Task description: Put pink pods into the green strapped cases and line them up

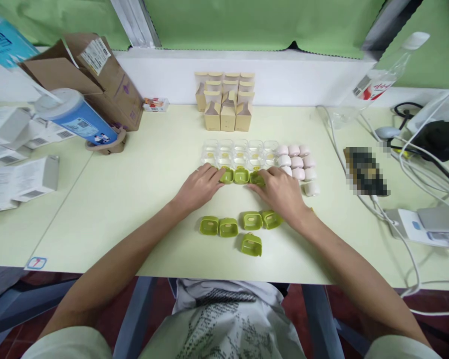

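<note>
A row of three small green open cases (241, 175) stands on the table between my hands. My left hand (200, 188) closes its fingers on the left end case (227, 175). At the other end, my right hand (282, 193) pinches the right case (257, 178), partly covering it. Just behind the row are clear plastic cups (240, 153) with yellowish bits in them. Beside my right fingers sit several pale pink and white rounded pieces (297, 162). Nearer to me lie several more green cases (228, 227), one of them (252, 245) closest to the table edge.
Small tan cardboard boxes (228, 112) stand open against the wall. To the left are a blue canister (86, 119), a large carton (97, 85) and white boxes (37, 177). A plastic bottle (377, 82), white cables (396, 227) and a pixelated dark object (366, 171) occupy the right.
</note>
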`<state>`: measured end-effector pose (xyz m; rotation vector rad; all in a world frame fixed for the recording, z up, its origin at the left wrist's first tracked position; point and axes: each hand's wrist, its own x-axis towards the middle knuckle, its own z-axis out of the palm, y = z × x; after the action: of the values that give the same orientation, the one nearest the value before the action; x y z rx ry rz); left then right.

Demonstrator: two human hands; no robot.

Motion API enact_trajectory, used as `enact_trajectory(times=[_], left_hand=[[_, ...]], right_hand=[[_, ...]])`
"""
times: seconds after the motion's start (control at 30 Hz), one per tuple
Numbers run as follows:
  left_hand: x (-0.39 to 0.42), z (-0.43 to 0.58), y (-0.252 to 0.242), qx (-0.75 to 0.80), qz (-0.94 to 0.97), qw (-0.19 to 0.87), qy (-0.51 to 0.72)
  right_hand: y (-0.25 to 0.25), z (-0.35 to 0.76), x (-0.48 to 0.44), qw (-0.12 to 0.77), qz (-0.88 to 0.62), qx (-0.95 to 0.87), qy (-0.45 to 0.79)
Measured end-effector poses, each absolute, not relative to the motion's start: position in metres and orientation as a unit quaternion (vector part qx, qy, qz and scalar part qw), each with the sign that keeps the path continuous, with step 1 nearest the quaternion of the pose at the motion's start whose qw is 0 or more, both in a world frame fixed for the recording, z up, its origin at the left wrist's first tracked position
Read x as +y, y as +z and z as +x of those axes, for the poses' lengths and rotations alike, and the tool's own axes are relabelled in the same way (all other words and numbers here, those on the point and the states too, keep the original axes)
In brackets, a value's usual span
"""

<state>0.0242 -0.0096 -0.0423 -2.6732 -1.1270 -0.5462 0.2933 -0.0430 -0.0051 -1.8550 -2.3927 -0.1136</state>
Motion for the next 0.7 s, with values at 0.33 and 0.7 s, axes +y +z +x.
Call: enact_trajectory(times=[0.33, 0.7], left_hand=[[-0.019, -0.002, -0.046, -0.507, -0.811, -0.038, -0.291], [-0.012, 0.012, -0.062, -0.497, -0.817, 0.024, -0.293]], right_hand=[[-0.022, 0.333, -0.038, 0.142, -0.529, -0.835, -0.047], [-0.029, 0.328, -0.033, 0.138, -0.535, -0.832, -0.043]])
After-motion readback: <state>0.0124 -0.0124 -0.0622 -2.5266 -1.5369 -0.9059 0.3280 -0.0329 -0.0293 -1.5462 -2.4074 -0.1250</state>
